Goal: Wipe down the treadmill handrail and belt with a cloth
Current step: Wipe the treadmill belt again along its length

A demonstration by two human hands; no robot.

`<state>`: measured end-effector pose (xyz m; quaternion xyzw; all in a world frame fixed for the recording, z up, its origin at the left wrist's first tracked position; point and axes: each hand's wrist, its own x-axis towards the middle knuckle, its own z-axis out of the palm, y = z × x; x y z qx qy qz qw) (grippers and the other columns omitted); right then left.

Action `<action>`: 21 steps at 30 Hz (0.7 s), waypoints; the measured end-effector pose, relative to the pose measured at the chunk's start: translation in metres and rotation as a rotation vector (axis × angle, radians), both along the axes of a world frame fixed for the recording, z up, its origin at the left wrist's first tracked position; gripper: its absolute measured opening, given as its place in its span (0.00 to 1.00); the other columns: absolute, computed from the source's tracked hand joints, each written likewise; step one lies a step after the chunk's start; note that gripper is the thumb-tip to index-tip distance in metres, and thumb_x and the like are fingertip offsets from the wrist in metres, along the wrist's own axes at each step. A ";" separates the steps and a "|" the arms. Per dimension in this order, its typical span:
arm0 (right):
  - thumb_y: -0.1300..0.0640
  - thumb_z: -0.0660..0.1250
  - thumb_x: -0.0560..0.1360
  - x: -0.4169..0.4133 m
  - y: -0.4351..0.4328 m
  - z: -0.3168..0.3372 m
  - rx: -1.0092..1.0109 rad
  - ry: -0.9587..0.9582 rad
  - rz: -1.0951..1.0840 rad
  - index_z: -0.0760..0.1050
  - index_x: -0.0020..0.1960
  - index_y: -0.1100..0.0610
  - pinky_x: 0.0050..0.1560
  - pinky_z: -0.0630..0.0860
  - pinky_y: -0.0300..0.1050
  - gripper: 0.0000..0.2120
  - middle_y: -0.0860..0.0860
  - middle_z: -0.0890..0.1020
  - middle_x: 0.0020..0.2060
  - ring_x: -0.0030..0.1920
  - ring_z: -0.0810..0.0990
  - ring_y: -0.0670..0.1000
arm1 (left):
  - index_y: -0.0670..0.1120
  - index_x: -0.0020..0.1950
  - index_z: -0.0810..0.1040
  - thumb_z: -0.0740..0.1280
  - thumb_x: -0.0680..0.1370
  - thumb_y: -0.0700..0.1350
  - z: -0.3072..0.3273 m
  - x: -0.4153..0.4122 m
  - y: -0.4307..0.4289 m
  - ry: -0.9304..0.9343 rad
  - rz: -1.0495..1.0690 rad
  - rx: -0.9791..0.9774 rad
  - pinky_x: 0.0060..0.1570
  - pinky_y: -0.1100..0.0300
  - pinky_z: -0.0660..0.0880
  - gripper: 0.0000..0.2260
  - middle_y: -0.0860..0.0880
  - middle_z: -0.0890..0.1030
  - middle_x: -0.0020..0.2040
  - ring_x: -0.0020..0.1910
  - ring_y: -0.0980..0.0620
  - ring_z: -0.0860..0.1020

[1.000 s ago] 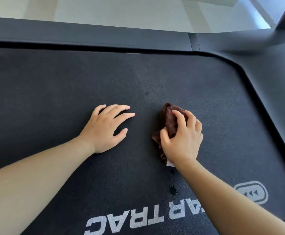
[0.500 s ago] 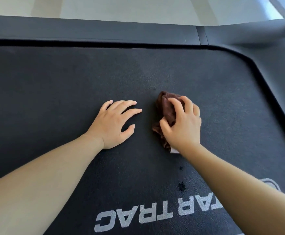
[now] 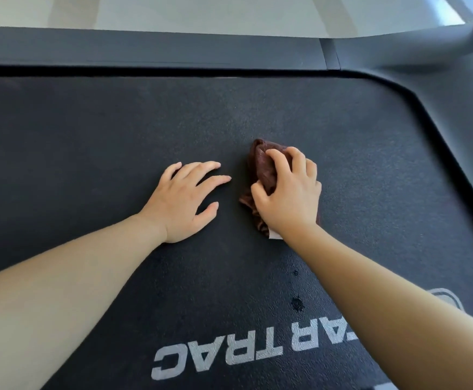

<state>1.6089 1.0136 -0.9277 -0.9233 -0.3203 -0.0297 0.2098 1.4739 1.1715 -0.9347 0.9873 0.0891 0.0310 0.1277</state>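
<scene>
Pebbled black belt (image 3: 89, 136) under splayed left hand (image 3: 182, 198); right hand (image 3: 288, 198), grip around crumpled brown cloth (image 3: 263, 164).

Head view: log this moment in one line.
right hand: grips brown cloth on belt | left hand: flat on belt | stage: belt wipe

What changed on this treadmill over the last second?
The right hand, gripping the brown cloth, slid it forward along the belt, away from the dark spots and closer to the left hand. The left hand stayed flat on the belt.
</scene>
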 end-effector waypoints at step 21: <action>0.41 0.59 0.68 0.111 0.159 -0.009 0.050 -0.017 0.059 0.68 0.66 0.44 0.55 0.65 0.55 0.27 0.49 0.69 0.64 0.63 0.65 0.56 | 0.59 0.72 0.61 0.52 0.75 0.60 -0.016 0.061 0.048 -0.052 0.337 0.036 0.71 0.43 0.49 0.25 0.54 0.58 0.74 0.74 0.54 0.53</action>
